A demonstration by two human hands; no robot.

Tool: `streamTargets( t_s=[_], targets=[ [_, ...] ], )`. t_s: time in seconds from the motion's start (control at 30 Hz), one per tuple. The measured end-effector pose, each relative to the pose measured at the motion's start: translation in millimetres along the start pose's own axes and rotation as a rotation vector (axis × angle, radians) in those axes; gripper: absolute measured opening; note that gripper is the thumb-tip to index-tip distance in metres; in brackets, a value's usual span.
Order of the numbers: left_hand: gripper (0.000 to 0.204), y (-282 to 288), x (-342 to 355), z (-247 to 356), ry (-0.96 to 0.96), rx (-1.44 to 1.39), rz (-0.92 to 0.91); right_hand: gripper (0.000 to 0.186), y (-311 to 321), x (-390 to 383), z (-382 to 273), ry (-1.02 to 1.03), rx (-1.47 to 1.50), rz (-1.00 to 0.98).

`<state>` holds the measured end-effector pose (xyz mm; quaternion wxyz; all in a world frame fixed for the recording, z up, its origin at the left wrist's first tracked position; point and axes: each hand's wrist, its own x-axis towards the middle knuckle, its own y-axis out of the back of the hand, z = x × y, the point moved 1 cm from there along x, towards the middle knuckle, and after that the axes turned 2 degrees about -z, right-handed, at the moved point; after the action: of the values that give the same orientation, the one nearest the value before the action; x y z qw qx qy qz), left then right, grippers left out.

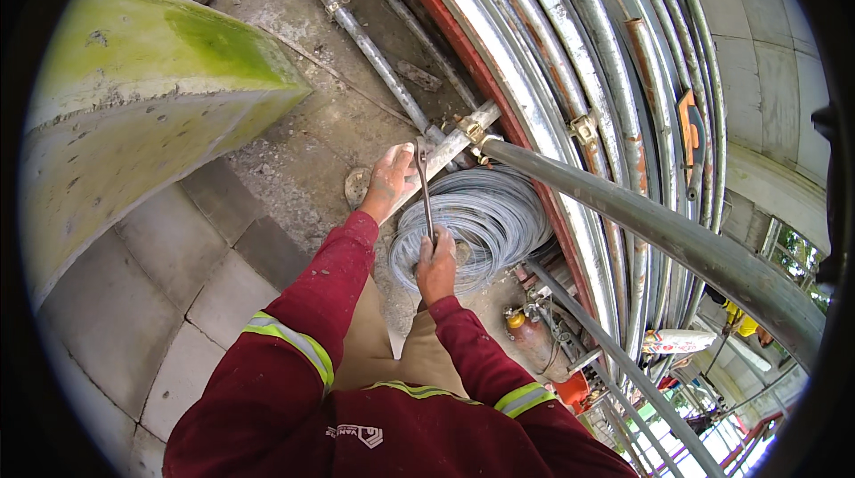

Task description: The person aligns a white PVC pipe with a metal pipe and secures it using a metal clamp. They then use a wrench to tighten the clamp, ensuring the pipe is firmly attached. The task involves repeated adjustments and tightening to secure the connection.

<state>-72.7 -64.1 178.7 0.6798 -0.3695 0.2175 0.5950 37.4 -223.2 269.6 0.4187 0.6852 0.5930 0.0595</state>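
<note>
My right hand (pixel 436 269) is closed round the handle of a long metal wrench (pixel 426 188), its head pointing away from me. Just left of that head, my left hand (pixel 390 177) curls its fingers over a pale, dusty pole (pixel 450 150). The undersides of those fingers are hidden. The pole slants up to the right, where a brassy scaffold clamp (pixel 476 133) sits at its far end. A thick grey scaffold tube (pixel 659 233) runs from that clamp toward the lower right. Beneath my hands lies a coil of grey wire (pixel 499 215).
Long metal tubes (pixel 570 59) are stacked behind a red beam (pixel 463 50) on the right. An orange-handled tool (pixel 690 135) hangs there. A mossy concrete block (pixel 169 95) rises at left beside grey paving slabs (pixel 160 255). A rusty gas cylinder (pixel 530 335) stands lower right.
</note>
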Motion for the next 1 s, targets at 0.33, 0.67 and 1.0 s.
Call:
streamTargets(
  t_s=[0.33,0.67,1.0],
  targets=[
    [0.043,-5.1,124.2,2.1,0.101,0.163,-0.101,0.046,-4.9,43.0,-43.5,-0.097,0.199,-0.084],
    [0.059,0.9,159.6,-27.4,-0.046,0.318,-0.189,0.107,314.8,76.6,-93.8,0.463,0.387,0.867],
    [0.074,0.7,178.1,-48.6,-0.094,0.287,-0.371,0.075,349.3,107.5,-144.5,0.757,0.512,1.005]
  ],
)
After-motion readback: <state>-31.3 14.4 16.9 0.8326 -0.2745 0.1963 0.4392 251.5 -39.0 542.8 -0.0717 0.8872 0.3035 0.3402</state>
